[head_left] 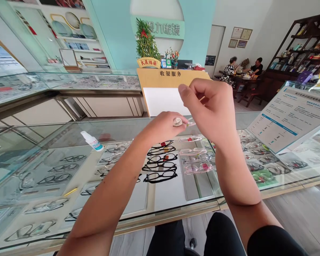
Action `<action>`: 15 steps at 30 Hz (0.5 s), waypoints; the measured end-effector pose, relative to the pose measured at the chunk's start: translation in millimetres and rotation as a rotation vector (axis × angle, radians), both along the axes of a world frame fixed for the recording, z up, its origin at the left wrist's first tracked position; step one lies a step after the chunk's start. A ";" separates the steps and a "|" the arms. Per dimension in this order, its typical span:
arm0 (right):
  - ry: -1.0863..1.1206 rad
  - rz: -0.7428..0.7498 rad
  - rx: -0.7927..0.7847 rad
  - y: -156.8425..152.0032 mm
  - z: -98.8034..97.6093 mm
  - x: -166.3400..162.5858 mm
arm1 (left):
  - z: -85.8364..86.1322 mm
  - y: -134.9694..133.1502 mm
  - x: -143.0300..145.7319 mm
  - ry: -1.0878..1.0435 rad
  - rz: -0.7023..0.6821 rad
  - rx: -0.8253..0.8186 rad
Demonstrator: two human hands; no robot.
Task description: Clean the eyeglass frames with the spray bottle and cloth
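My left hand point(162, 129) reaches over the glass counter with its fingers closed. At its fingertips is a pair of clear eyeglasses point(191, 123), mostly hidden behind my hands. A small white coiled thing point(177, 122) shows against its fingers; I cannot tell what it is. Nearer to me, my right hand point(212, 106) is raised with curled fingers and thumb drawn in; anything inside is hidden. Below the hands lie a column of black-framed eyeglasses point(161, 175) and, to its right, a column of clear and pink eyeglasses point(198, 168).
A white spray bottle point(92, 141) stands on the counter's left. More eyeglasses point(52, 177) show at left. An upright information board point(292, 115) is at right. Beyond the counter is a wooden cashier desk point(173, 76). Two people sit at a far table point(246, 76).
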State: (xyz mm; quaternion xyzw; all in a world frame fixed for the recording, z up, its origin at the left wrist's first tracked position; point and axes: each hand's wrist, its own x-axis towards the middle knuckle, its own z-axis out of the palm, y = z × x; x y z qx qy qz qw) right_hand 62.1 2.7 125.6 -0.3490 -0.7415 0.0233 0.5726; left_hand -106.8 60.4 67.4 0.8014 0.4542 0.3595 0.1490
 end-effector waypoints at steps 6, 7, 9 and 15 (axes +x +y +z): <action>-0.008 -0.023 0.011 1.6 -3.0 1.8 | 48.6 -44.9 -32.7 -0.216 0.024 0.124; -0.015 -0.024 -0.008 2.7 -3.8 1.3 | 51.0 -50.6 -33.3 -0.262 0.047 0.159; -0.012 -0.019 -0.035 5.1 -5.8 -0.4 | 53.5 -60.3 -31.7 -0.318 0.060 0.213; 0.039 -0.018 -0.021 12.8 -11.7 -4.7 | 56.6 -79.8 -23.8 -0.309 -0.050 0.223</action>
